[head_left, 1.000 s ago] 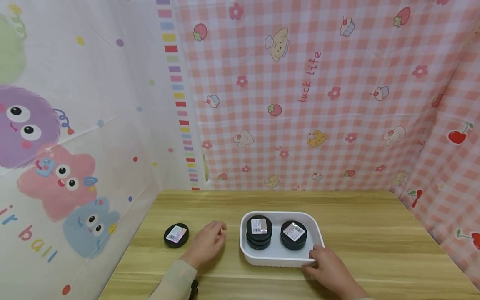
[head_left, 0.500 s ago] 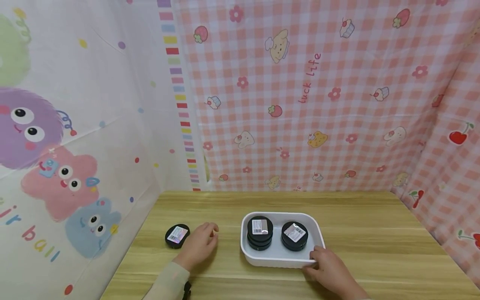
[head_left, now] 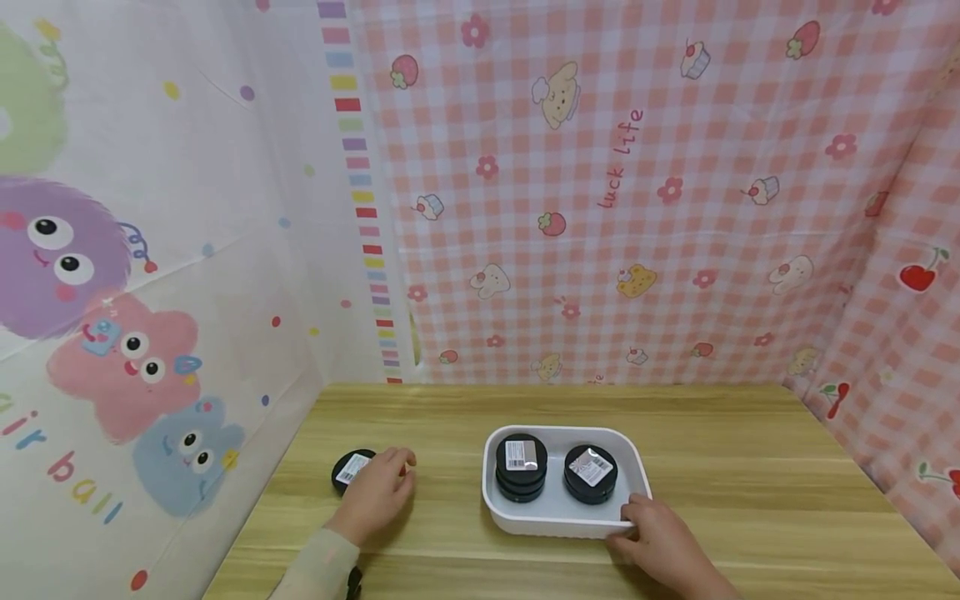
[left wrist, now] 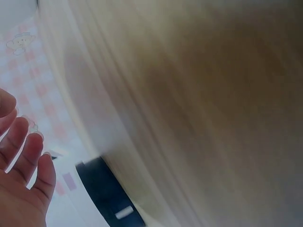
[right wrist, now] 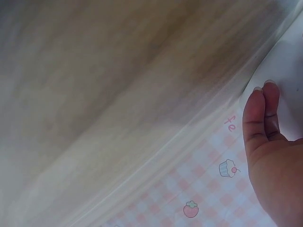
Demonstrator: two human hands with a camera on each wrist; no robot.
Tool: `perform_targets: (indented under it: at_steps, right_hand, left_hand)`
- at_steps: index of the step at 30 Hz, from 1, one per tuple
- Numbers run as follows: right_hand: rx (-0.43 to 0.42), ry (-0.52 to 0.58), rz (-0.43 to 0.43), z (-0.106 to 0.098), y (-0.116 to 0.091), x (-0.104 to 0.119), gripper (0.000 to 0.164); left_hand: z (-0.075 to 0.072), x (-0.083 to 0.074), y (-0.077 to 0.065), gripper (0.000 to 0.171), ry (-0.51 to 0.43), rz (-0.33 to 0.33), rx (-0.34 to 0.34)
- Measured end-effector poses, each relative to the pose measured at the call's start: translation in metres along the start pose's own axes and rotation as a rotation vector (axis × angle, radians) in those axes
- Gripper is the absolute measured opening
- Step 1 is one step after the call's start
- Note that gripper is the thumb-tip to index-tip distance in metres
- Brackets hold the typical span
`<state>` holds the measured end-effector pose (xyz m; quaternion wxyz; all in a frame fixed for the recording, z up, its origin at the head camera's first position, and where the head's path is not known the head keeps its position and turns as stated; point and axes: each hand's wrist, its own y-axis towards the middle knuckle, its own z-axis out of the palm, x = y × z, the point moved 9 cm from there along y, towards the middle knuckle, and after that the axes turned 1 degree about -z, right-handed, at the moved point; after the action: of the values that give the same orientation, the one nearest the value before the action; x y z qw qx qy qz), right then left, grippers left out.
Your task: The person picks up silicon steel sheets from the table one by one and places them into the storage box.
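A flat round black case [head_left: 346, 468] with a white barcode label lies on the left of the table. My left hand [head_left: 375, 496] is right beside it and partly covers it in the head view. In the left wrist view the fingers [left wrist: 28, 156] are loosely bent with nothing between them, and the dark edge of the case shows nearby. My right hand [head_left: 666, 540] grips the near right corner of a white rectangular tray [head_left: 555, 527]. Inside the tray stand a left stack of black cases [head_left: 521, 467] and a right stack [head_left: 590, 473], both labelled on top.
The wooden table [head_left: 750, 467] ends at a pink checked cloth [head_left: 675, 233] hung behind it. A white cartoon-print cloth [head_left: 247, 350] borders the left side, and another patterned cloth [head_left: 900, 358] the right.
My left hand has moved left, away from the tray and up to the lone black case, now partly covering it. My right hand stays on the tray's corner.
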<state>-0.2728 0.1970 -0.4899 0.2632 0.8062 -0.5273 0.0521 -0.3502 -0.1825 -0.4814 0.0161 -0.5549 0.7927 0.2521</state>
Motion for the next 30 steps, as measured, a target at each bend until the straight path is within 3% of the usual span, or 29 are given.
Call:
perform_targets:
  at_steps: [13,30]
  right_hand:
    - [0.004,-0.007,0.008,0.001,-0.001,-0.002,0.027]
    - [0.013,-0.007,0.008,0.002,0.000,-0.001,0.027]
  left_hand:
    - [-0.005,0.020,-0.006,0.007,0.033,-0.048,0.024]
    - [-0.014,0.036,-0.011,0.007,0.051,-0.064,0.019]
